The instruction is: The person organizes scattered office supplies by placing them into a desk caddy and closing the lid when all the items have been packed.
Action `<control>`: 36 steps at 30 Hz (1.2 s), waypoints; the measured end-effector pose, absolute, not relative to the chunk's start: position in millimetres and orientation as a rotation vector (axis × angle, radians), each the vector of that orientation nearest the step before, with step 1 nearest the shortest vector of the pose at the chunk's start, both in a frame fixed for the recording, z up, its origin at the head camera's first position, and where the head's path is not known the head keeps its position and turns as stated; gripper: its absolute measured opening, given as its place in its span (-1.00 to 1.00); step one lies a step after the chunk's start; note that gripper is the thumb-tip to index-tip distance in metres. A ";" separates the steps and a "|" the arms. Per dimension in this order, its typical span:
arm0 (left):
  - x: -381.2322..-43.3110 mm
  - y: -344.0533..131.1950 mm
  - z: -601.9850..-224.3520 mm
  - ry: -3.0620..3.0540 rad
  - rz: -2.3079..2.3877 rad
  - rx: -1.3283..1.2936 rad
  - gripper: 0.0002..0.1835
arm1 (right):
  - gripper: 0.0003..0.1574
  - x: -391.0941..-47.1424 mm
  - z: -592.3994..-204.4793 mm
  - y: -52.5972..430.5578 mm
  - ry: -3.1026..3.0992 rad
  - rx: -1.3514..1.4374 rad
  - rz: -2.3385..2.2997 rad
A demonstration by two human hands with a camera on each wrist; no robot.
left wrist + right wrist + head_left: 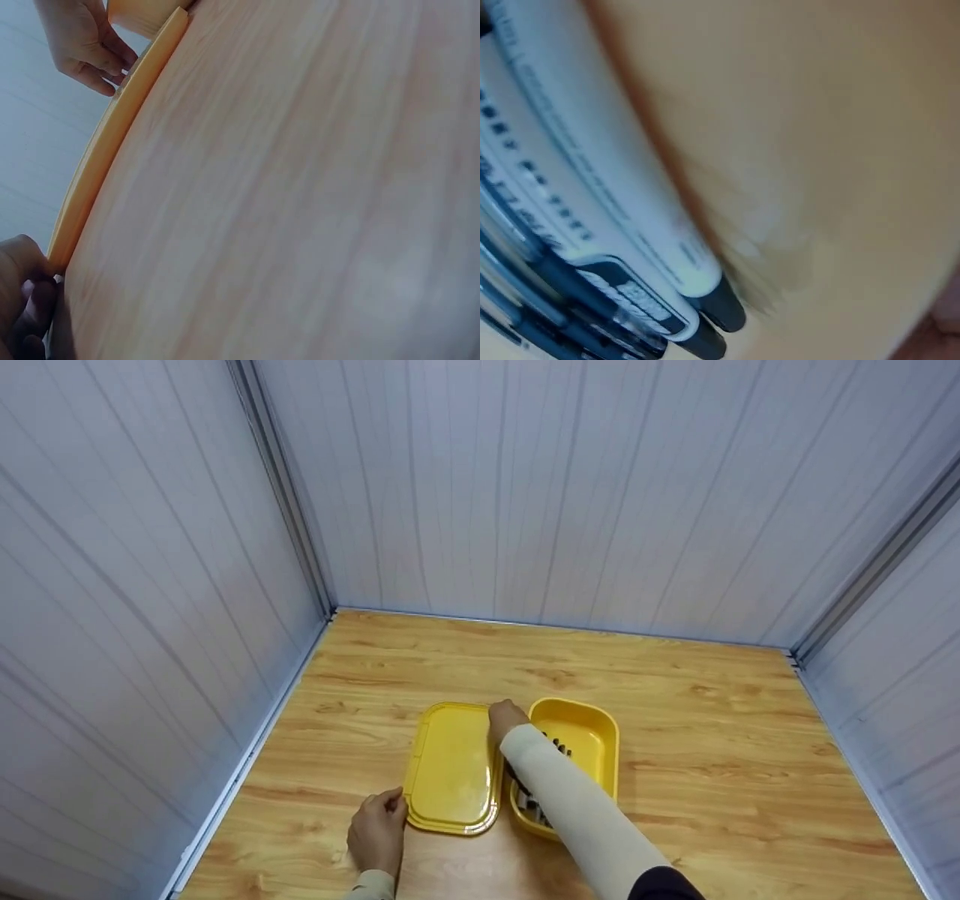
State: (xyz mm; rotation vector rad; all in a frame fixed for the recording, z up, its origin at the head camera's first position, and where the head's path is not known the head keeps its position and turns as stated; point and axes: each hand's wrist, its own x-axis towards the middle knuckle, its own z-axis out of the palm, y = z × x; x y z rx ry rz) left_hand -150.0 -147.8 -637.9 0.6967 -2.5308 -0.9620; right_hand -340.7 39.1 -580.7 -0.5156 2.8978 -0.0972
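A yellow lid (pixel 454 765) lies flat on the wood-patterned table. My left hand (pixel 379 832) pinches its near left corner between thumb and finger, as the left wrist view also shows. At the far right corner of the lid is my right hand (pixel 506 720); in the left wrist view its fingers (pixel 97 60) extend loosely down to the lid's edge. Beside the lid stands an open yellow box (pixel 581 720), partly covered by my right forearm. Inside it lie several pens, and the right wrist view shows white markers (pixel 622 157) with black tips next to dark pens (pixel 570 300).
Light ribbed panels enclose the table (pixel 712 750) at the left wall (pixel 135 555), back wall (pixel 525 495) and right wall (pixel 915 675). Bare tabletop extends behind the box and to its right.
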 end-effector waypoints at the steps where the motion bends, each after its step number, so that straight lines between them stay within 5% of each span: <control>1: -149.8 -147.7 -637.9 -2.524 -0.957 0.696 -0.84 | -0.82 -340.0 -581.5 39.6 2.907 -0.515 -0.080; 15: -150.7 -149.7 -632.8 -2.422 -1.092 0.695 -0.84 | -0.79 -341.8 -571.4 42.2 2.925 -0.358 -0.476; 20: -150.6 -154.2 -626.9 -2.388 -1.050 0.595 -0.84 | -0.62 -346.9 -565.0 43.5 2.924 -0.332 -0.757; 30: -141.7 -105.9 -603.7 -2.294 -0.495 -0.289 -0.67 | -0.57 -349.6 -549.2 47.0 2.787 -0.122 -1.003; 36: -139.7 -87.3 -604.1 -2.301 -0.332 -0.493 -0.66 | -0.53 -351.2 -545.9 47.8 2.773 -0.118 -1.029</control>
